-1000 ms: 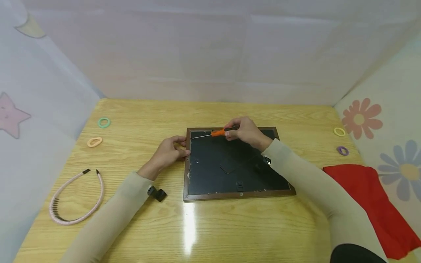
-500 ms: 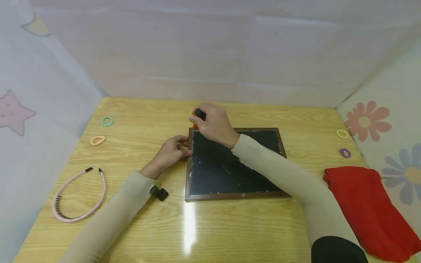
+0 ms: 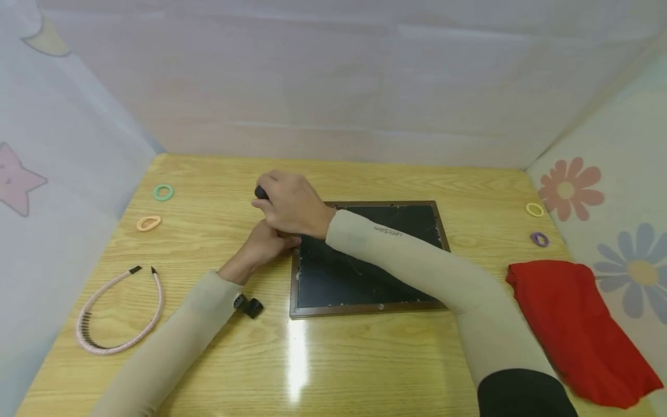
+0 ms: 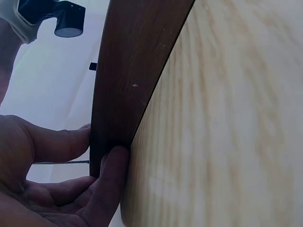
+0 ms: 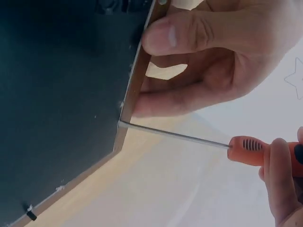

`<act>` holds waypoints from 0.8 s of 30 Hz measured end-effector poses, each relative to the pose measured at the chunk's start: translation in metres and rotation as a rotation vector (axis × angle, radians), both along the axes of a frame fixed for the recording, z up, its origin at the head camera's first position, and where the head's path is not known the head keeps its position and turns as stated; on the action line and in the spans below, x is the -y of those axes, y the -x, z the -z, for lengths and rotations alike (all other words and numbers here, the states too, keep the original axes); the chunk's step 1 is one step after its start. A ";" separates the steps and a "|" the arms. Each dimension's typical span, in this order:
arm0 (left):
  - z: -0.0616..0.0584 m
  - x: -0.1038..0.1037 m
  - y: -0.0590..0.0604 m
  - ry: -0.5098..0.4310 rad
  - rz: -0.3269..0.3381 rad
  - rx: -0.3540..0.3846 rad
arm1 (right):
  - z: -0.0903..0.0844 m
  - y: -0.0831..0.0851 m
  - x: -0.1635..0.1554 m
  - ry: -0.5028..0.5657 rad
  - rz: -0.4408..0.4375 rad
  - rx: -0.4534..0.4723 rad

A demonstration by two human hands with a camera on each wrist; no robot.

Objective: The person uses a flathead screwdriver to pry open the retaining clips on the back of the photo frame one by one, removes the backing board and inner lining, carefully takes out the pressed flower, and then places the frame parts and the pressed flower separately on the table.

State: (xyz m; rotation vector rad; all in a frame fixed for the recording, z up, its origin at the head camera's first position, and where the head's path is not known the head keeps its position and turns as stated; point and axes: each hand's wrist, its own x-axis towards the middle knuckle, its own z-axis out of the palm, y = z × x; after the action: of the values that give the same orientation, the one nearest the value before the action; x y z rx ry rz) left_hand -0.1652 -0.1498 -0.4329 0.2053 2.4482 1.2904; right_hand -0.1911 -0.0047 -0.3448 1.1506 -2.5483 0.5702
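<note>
A picture frame (image 3: 365, 284) lies face down on the table, showing its black backing and brown wooden border. My left hand (image 3: 260, 246) grips its left side, thumb on top and fingers against the outer edge, as the left wrist view also shows. My right hand (image 3: 294, 202) holds a screwdriver (image 5: 246, 150) by its orange and black handle. In the right wrist view, the thin metal shaft (image 5: 175, 136) slants to the border, and its tip meets the inner edge of the frame near a corner. From the head, my right hand hides the shaft and that corner.
At left lie a pink headband (image 3: 80, 324), a green hair tie (image 3: 163, 186) and an orange hair tie (image 3: 143, 227). At right are a yellow hair tie (image 3: 534, 215), a purple one (image 3: 545, 238) and a red cloth (image 3: 578, 330). Printed curtains enclose the table.
My right hand has moved left across the frame with the screwdriver, which has gone from lying nearly flat to tilting handle-up over the left border. My left hand stays on the frame.
</note>
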 end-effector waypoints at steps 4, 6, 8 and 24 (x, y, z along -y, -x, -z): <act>0.000 -0.007 0.003 -0.002 -0.008 0.035 | -0.003 0.007 -0.016 0.034 0.045 0.110; -0.001 -0.011 0.004 -0.024 -0.022 0.068 | -0.004 0.013 -0.031 0.092 0.085 0.194; -0.001 -0.015 0.005 -0.046 -0.038 0.095 | -0.003 0.018 -0.049 0.162 0.129 0.276; -0.003 -0.008 0.008 -0.084 -0.059 0.175 | 0.036 -0.014 -0.177 0.165 0.390 0.585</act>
State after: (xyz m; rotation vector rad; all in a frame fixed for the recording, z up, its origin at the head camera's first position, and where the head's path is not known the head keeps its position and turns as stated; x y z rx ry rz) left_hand -0.1730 -0.1421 -0.4301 0.0401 2.2716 1.3759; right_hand -0.1768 0.1728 -0.3812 0.4420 -3.0096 1.1131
